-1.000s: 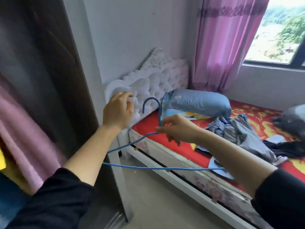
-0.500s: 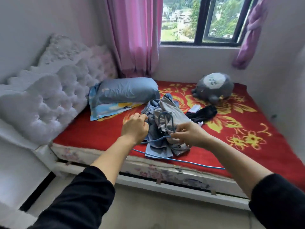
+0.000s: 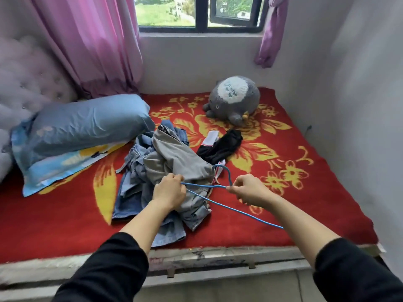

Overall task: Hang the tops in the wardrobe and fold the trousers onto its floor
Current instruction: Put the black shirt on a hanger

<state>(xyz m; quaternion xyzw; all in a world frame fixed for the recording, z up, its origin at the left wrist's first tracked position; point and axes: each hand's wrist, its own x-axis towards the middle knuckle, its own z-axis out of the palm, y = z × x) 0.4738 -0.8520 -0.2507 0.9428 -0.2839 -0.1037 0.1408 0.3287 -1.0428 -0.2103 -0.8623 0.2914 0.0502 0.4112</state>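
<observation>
Left hand [image 3: 169, 191] grasps hanger [image 3: 229, 206] at its left end; right hand [image 3: 250, 189] pinches the neck below the hook. Hanger over clothes pile [image 3: 174, 158] on bed [image 3: 305, 210], right of pillow [image 3: 87, 123].

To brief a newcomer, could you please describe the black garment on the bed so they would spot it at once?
Find the red flowered bed under the window. Between the grey plush toy and the clothes pile lies the black garment, crumpled. It is the only black cloth on the bed; the pile is grey and denim-blue.
</observation>
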